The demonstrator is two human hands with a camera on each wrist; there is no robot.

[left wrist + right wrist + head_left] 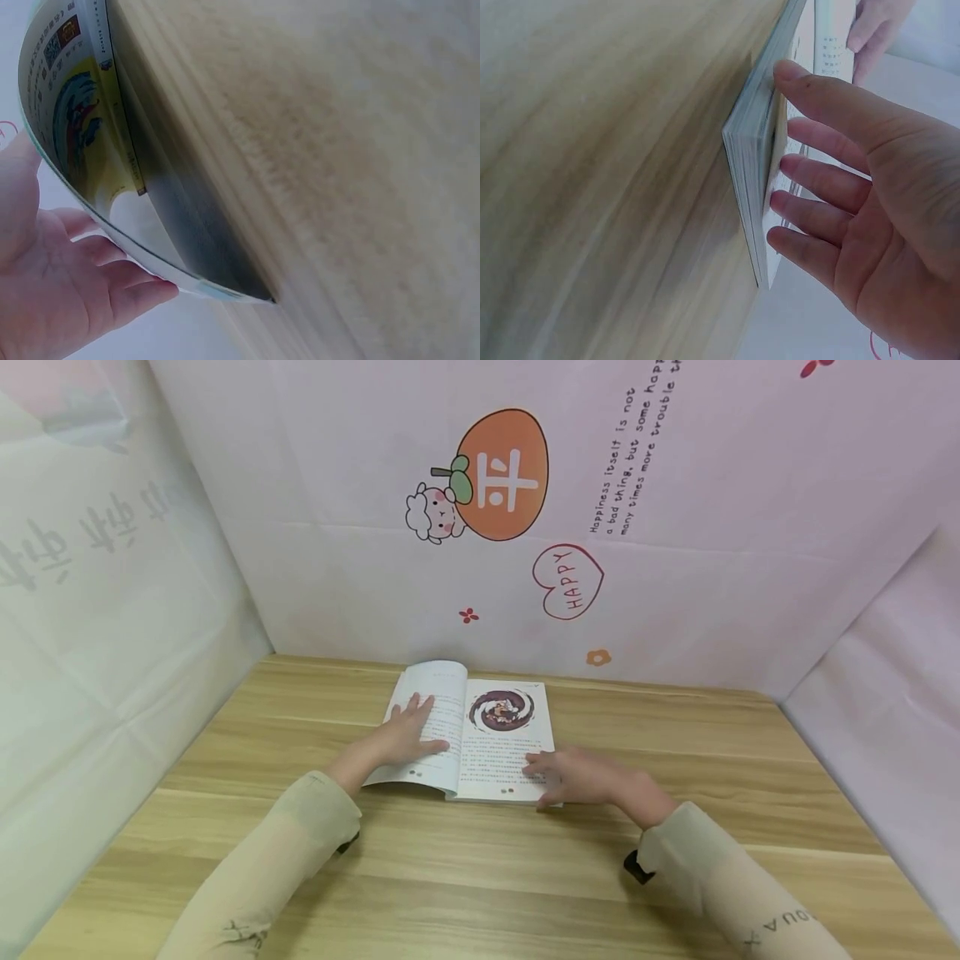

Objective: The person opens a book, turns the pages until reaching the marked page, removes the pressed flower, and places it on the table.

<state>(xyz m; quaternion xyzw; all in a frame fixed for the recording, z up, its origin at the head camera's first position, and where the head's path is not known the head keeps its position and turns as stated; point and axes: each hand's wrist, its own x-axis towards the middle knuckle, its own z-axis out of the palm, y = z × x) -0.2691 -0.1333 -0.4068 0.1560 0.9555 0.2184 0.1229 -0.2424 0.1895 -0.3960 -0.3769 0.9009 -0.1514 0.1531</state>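
An open book [498, 752] lies on the wooden table near the back wall. Its right page carries a round swirl picture above lines of text; the left page curves up from the table. My left hand [407, 731] rests with spread fingers on the left page. Beneath that raised side, the left wrist view shows the book's yellow and blue cover [90, 135]. At the lower right corner is my right hand [581, 775], fingertips on the right page. In the right wrist view its thumb [795, 73] lies by the edge of the page stack [746, 157].
Wood-grain table [480, 877] surrounds the book. A white printed cloth wall [360, 568] stands right behind it, with more cloth at the left [112, 610] and right sides. Dark bands show at both sleeve cuffs.
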